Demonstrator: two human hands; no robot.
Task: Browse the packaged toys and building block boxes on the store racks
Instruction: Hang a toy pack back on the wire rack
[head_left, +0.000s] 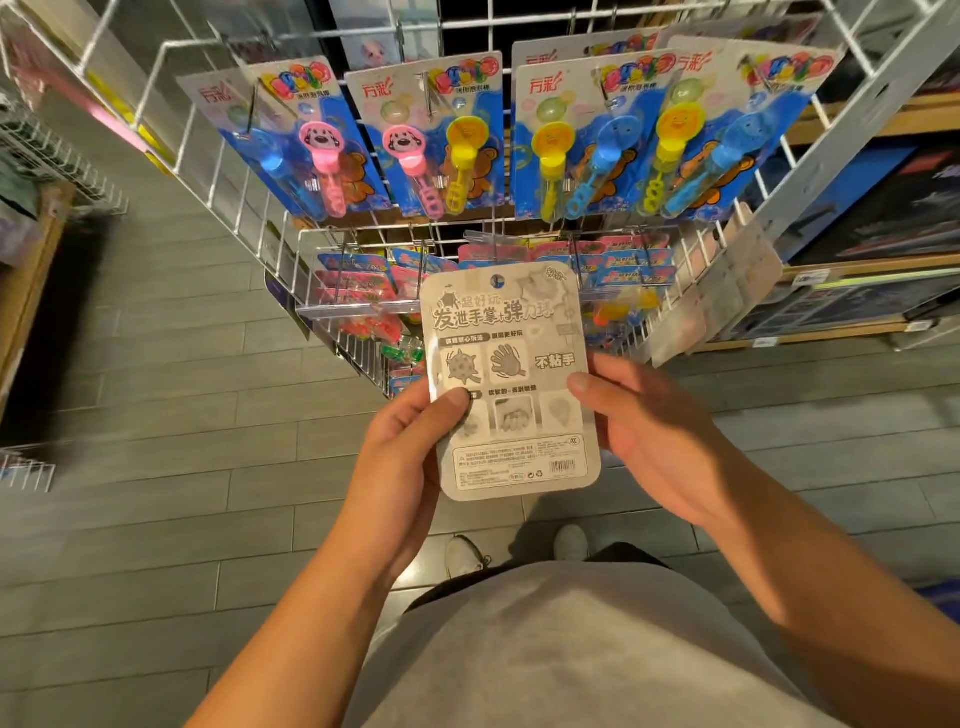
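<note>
Here, your left hand (402, 447) and right hand (649, 431) pinch a grey toy card (511, 384) by its side edges, thumbs on its printed back, just below the wire rack (467, 244), whose hooks carry bubble-wand packs (452, 140) above the card.

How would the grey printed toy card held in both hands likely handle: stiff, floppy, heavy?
The grey printed backing card stays flat though held only at its side edges by the left hand and right hand, so probably fairly stiff. It is thin, so likely light. Its surface looks matt, so probably not slippery.
</note>
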